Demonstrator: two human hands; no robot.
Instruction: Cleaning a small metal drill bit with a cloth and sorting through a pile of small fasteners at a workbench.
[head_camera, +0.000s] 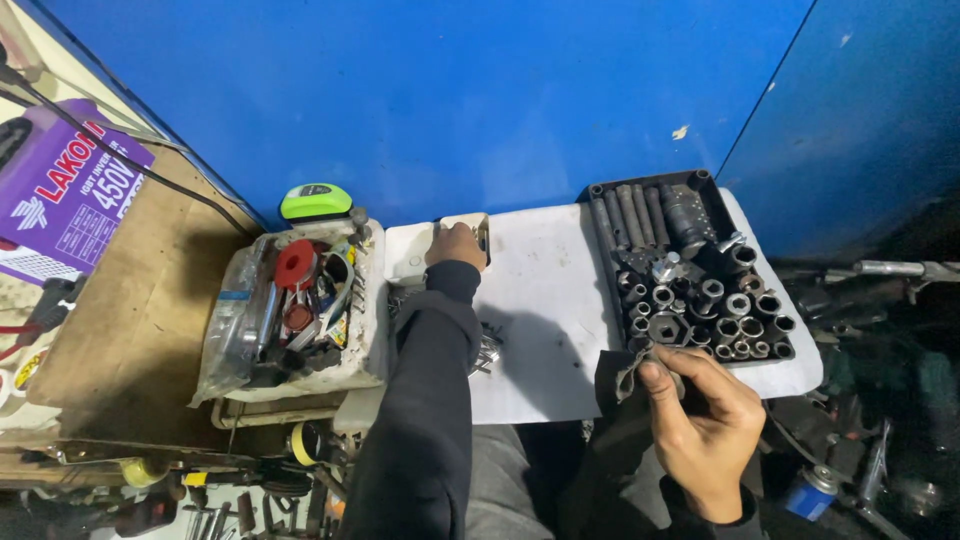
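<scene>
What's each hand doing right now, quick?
Left hand: closed on a small white box at the board's far edge.
Right hand: closed, pinching a dark rag beside the socket tray.

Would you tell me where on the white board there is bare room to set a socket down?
The white board is bare between the left hand and the socket tray. The white tub at left is crowded.

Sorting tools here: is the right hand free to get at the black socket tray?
Probably yes. The right hand sits just below the socket tray with nothing between them, though its fingers pinch a grey rag, so it isn't empty.
</scene>
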